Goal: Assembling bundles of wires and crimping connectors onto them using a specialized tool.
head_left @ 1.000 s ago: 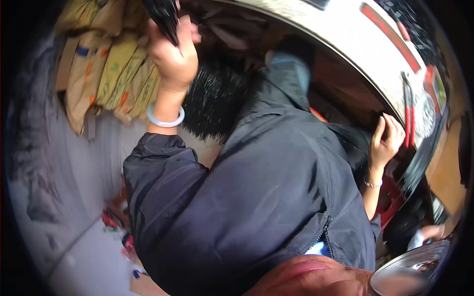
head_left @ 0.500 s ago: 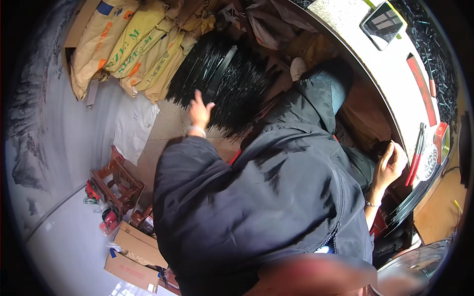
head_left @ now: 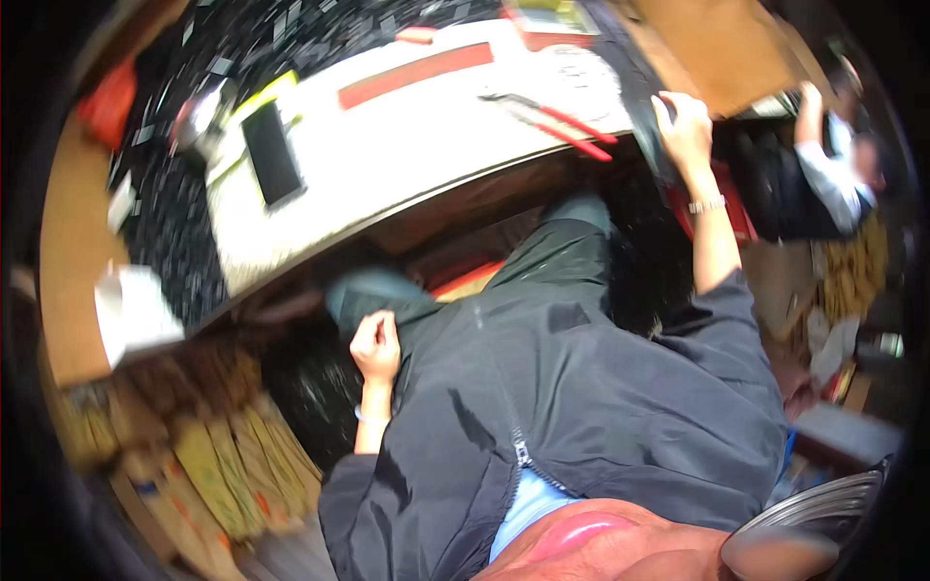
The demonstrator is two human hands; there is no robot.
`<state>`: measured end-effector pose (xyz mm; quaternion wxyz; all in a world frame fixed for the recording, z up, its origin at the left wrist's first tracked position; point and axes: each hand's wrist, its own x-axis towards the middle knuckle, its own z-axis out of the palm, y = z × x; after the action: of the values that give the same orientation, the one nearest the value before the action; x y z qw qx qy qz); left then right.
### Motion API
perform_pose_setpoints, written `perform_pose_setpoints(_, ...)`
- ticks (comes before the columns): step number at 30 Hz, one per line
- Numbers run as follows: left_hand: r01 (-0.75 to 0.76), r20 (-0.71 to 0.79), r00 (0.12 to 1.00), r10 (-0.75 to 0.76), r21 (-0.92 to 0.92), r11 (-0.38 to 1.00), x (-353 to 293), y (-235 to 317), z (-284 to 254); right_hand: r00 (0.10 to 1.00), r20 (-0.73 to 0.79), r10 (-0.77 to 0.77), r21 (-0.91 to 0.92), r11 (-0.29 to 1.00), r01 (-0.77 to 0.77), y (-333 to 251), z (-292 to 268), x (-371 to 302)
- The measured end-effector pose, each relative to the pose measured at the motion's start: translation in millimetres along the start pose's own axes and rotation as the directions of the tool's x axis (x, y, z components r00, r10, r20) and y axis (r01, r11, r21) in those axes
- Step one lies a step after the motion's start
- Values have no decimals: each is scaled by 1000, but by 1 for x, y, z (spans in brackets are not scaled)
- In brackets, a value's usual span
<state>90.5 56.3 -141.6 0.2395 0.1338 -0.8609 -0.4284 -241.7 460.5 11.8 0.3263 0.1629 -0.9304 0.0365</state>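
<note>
My left hand (head_left: 376,347) is above my left thigh, its fingers curled together. Whatever it may hold is hidden. My right hand (head_left: 686,128) is raised at the table's right end, fingers bent but apart, with nothing visible in them. Beside its fingertips runs a bundle of thin dark rods (head_left: 643,92), and I cannot tell whether they touch. Closest to that hand on the pale work surface (head_left: 387,160) lie pliers with red handles (head_left: 572,133). A round, clear patterned dish (head_left: 578,79) sits behind the pliers.
A dark phone (head_left: 271,155) and a long red bar (head_left: 417,76) lie on the work surface. Many small black pieces (head_left: 320,34) cover the tabletop behind it. Yellowish sacks (head_left: 218,474) stand at the lower left. Another person (head_left: 833,169) sits at the far right.
My view has swung round to the right, bringing the table to the front. My left hand has left the black rods on the floor, and its outstretched fingers have curled near my thigh.
</note>
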Motion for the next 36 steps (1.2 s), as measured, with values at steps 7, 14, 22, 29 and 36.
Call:
perform_pose_setpoints(7, -100, 110, 990, 92, 64, 993, 28, 14, 23, 715, 475, 513, -133, 845, -518, 143, 47, 12)
perform_pose_setpoints(14, -135, 132, 985, 114, 165, 977, 30, 12, 28, 571, 700, 429, 185, 664, -725, 131, 92, 52)
perform_pose_setpoints(22, -147, 162, 980, 113, 218, 965, 31, 16, 31, 674, 606, 423, -45, 864, -502, 147, 96, 60)
perform_pose_setpoints(29, -131, 168, 981, 93, 235, 963, 31, 15, 30, 788, 378, 486, -174, 873, -455, 141, 40, 66)
perform_pose_setpoints(36, -130, 213, 972, 98, 139, 982, 38, 20, 32, 793, 389, 468, -320, 876, -360, 151, -64, 98)
